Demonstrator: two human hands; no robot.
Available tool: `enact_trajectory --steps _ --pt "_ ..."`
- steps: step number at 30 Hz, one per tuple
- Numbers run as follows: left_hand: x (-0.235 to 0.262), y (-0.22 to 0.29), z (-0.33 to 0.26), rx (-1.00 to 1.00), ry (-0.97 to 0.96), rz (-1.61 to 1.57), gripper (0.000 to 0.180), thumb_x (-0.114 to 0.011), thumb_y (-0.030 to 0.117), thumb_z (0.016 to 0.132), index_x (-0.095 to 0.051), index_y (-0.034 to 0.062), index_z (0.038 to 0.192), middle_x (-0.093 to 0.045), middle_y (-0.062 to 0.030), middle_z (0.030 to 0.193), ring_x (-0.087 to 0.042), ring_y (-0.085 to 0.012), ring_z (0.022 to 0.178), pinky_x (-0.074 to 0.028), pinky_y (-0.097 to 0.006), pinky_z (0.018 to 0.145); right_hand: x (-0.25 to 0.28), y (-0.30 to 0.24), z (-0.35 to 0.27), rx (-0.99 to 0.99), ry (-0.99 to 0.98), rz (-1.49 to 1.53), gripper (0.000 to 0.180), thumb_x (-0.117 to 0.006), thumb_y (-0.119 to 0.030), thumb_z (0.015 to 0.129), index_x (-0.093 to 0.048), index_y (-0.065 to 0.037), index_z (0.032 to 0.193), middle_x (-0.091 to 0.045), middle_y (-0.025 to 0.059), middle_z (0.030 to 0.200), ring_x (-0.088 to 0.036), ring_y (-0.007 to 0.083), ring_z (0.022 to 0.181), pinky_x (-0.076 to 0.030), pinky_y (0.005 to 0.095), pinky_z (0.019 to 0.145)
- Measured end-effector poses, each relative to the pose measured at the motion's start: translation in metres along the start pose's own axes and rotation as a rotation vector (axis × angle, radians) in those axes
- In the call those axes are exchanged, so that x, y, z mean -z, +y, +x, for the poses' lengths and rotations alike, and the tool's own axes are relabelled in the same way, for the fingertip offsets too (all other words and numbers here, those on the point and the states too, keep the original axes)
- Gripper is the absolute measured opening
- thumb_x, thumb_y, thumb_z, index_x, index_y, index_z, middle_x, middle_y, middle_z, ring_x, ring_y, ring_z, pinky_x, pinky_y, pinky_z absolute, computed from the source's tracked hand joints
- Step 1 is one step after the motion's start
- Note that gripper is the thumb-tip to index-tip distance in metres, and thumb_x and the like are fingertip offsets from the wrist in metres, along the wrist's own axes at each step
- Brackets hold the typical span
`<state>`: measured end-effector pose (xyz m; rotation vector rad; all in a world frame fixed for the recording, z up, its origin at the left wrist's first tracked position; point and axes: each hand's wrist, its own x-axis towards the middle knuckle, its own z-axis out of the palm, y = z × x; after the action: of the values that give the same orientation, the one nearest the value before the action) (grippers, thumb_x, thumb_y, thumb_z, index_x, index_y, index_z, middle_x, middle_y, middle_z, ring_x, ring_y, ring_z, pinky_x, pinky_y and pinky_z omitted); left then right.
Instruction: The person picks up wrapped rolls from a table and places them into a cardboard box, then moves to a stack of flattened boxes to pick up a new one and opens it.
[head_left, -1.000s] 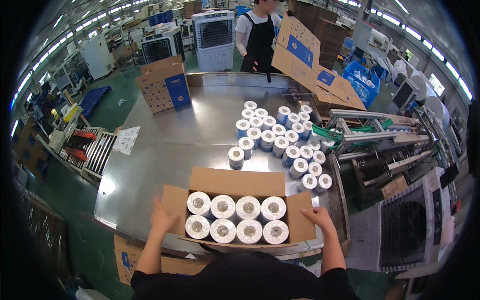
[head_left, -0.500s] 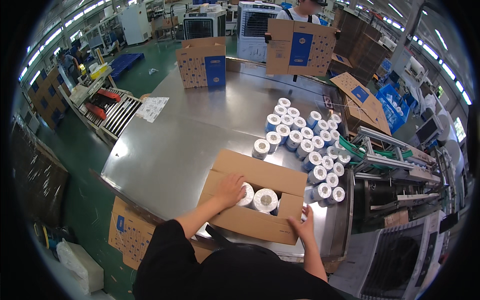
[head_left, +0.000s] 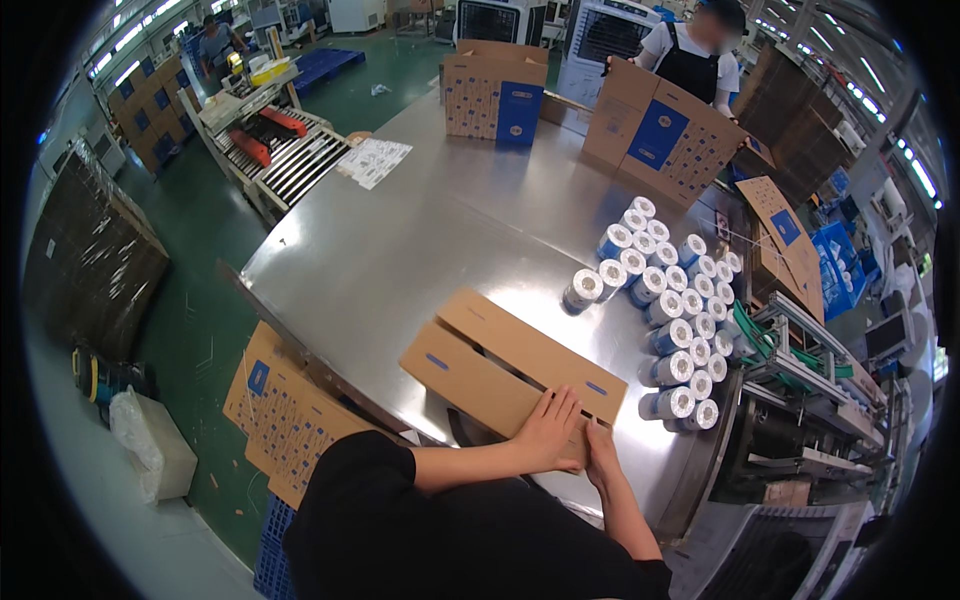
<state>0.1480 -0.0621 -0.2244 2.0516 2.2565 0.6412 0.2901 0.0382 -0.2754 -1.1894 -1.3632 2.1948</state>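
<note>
A brown cardboard box (head_left: 500, 365) lies on the steel table (head_left: 400, 250) in front of me, its two top flaps folded down and nearly meeting. My left hand (head_left: 550, 430) presses flat on the near flap with fingers spread. My right hand (head_left: 603, 450) rests beside it at the box's right near corner, palm down. Neither hand grasps anything. Several white rolls with blue labels (head_left: 670, 300) stand in a cluster on the table to the right of the box.
Another person in a dark apron (head_left: 700, 55) stands at the far end holding an open carton (head_left: 660, 135). A second carton (head_left: 495, 90) stands far left. Flat cartons (head_left: 285, 420) lean under the table's left edge. A roller conveyor (head_left: 290, 160) is left; machinery (head_left: 800, 400) is right.
The box's flaps, open one second ago with the rolls inside showing, are now folded shut. Both hands moved from the box's sides onto the top flaps. My view swung left.
</note>
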Motion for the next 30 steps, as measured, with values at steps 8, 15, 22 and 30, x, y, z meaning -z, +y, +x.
enact_trajectory --steps 8,15,22,30 --pt "0.063 -0.157 -0.022 0.13 -0.081 0.101 0.062 -0.059 0.022 0.072 -0.04 0.0053 0.128 -0.032 -0.0136 0.139 -0.019 -0.0276 0.137 -0.013 -0.061 0.107 -0.088 -0.017 -0.002 -0.13 -0.334 -0.158 0.052 -0.057 -0.031 0.091 -0.043 -0.001 0.131 -0.05 0.0137 0.129 -0.052 0.0239 0.116 -0.044 0.0366 0.093" --pt "0.061 -0.29 -0.124 0.98 0.868 0.34 0.068 -0.06 0.033 0.083 -0.028 0.0031 0.136 -0.028 -0.0151 0.14 -0.022 -0.0345 0.133 -0.017 -0.05 0.108 -0.02 0.112 -0.046 0.101 0.0 -1.116 0.054 -0.062 -0.041 0.083 -0.059 0.004 0.112 -0.06 0.0245 0.111 -0.056 0.0376 0.108 -0.043 0.0394 0.093" --pt "-0.107 -0.125 -0.447 1.779 -0.366 -0.401 0.054 -0.055 0.02 0.08 -0.046 -0.0064 0.126 -0.058 -0.0264 0.112 -0.059 -0.0383 0.099 -0.047 -0.043 0.083 0.017 0.167 -0.085 0.509 -0.228 -1.444 0.064 -0.065 -0.039 0.08 -0.044 -0.002 0.127 -0.052 0.0167 0.12 -0.046 0.0326 0.114 -0.031 0.0438 0.097" --pt "-0.306 0.068 -0.455 1.497 -0.756 -0.849 0.043 -0.056 0.026 0.082 -0.06 -0.0017 0.114 -0.056 -0.0235 0.12 -0.055 -0.0358 0.108 -0.042 -0.039 0.092 0.026 0.175 -0.07 0.623 -0.2 -1.57 0.059 -0.069 -0.032 0.074 -0.048 -0.002 0.12 -0.055 0.0138 0.112 -0.05 0.0307 0.105 -0.034 0.0413 0.09"
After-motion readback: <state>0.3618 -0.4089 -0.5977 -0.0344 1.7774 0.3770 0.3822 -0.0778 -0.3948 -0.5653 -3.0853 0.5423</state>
